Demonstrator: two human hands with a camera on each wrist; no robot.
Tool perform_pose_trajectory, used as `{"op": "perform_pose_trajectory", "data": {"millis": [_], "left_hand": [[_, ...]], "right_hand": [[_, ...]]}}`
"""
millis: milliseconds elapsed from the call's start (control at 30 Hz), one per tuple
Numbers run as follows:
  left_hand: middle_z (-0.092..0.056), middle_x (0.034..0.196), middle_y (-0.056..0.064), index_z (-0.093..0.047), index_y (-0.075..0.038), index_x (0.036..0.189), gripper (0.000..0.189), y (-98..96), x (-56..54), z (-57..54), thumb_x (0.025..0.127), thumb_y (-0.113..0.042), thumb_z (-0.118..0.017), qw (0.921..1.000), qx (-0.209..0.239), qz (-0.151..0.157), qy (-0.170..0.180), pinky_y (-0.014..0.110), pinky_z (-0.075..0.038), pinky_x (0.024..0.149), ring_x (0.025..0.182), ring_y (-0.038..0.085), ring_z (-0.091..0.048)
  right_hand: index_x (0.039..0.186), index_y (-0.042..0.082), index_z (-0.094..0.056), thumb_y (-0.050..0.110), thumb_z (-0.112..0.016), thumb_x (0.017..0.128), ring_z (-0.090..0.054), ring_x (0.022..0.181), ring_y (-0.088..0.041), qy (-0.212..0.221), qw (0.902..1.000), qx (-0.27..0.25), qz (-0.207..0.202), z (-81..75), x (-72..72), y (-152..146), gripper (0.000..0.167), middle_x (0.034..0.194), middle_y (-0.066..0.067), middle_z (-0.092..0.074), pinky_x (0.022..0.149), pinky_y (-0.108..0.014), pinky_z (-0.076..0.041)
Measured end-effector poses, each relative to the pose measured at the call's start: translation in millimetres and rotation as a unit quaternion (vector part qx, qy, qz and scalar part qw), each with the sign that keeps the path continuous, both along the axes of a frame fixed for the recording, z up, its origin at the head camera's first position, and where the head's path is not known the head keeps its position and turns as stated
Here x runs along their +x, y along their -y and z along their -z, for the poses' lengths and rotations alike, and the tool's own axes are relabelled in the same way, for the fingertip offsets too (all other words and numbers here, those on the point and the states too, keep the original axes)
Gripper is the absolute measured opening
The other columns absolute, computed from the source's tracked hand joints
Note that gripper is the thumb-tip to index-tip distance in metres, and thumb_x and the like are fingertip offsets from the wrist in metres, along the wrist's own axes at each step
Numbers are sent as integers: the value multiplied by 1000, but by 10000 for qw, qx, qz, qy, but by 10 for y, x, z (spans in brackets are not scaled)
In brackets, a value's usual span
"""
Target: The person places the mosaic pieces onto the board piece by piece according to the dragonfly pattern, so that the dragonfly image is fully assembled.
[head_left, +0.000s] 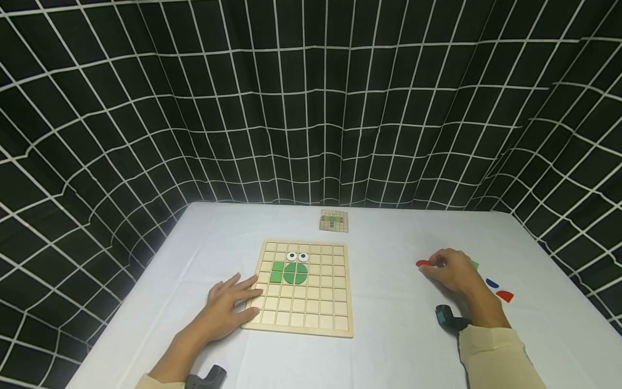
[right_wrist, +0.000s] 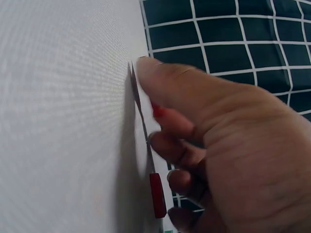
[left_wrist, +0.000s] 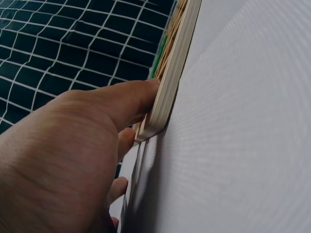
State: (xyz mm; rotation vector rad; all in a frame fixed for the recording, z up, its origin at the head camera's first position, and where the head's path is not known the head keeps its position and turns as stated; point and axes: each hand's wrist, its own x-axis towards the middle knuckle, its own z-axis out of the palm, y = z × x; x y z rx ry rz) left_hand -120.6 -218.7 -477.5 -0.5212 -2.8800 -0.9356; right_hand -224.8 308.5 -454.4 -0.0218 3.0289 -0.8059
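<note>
A square wooden grid board [head_left: 313, 316] lies on the table. Green squares [head_left: 277, 272], a green circle of quarter pieces [head_left: 295, 273] and two round eye pieces [head_left: 297, 256] sit in its cells. My left hand [head_left: 225, 308] is spread, fingertips resting on the board's left edge; in the left wrist view the thumb [left_wrist: 141, 94] touches the board's side [left_wrist: 172, 73]. Off to the right, my right hand [head_left: 451, 271] pinches a red curved-edged piece [head_left: 423, 263] between thumb and fingers, low over the table. In the right wrist view, that piece is mostly hidden by the thumb [right_wrist: 170, 80].
Beside the right hand lie a blue piece [head_left: 492, 283], a red piece [head_left: 505, 295] and a partly covered green piece [head_left: 474, 264]. A small patterned card [head_left: 333, 221] lies behind the board. Black grid curtain [head_left: 320, 108] surrounds the table's back and sides.
</note>
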Motion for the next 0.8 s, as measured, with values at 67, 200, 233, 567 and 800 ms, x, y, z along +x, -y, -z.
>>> {"op": "perform_pose_trajectory", "data": {"millis": [67, 200, 233, 567, 800], "left_hand": [[-44, 147, -2, -68, -21, 122, 40, 12, -5, 0, 86, -37, -71, 10000, 25, -15, -10, 60, -4, 109, 141, 36, -22], [-43, 147, -4, -68, -22, 122, 40, 25, -19, 6, 85, -37, -72, 10000, 37, -38, 10, 59, -3, 109, 141, 35, -22], [-43, 147, -4, -68, -23, 122, 40, 25, -22, 9, 85, -37, -72, 10000, 40, -42, 28, 58, -2, 109, 141, 34, -22], [-43, 147, -8, -68, -24, 122, 39, 11, 5, 31, 86, -39, -71, 10000, -18, -68, 48, 59, -4, 109, 142, 32, -21], [-42, 147, -8, -68, -24, 122, 39, -1, 10, -2, 86, -37, -71, 9998, 6, -127, 176, 57, -2, 110, 142, 31, -21]], "right_hand": [[105, -3, -63, 35, -75, 83, -54, 91, -36, 16, 9999, -126, 104, -13, -11, 22, 45, 98, -19, -62, 76, -50, -51], [108, -1, -62, 38, -73, 84, -54, 87, -33, -130, 9992, -298, 212, -53, 2, 55, 48, 95, -15, -63, 69, -42, -50], [108, 0, -63, 39, -73, 85, -54, 86, -32, -221, 9991, -302, 210, -65, 13, 61, 47, 93, -14, -63, 66, -40, -49], [98, 3, -67, 40, -73, 85, -51, 92, -32, -1189, 9923, -331, -142, -191, 148, 166, 40, 87, -5, -64, 70, -42, -42], [95, 5, -68, 38, -75, 84, -52, 89, -29, -1582, 9864, -402, -167, -367, 267, 323, 36, 85, -4, -66, 69, -40, -42]]}}
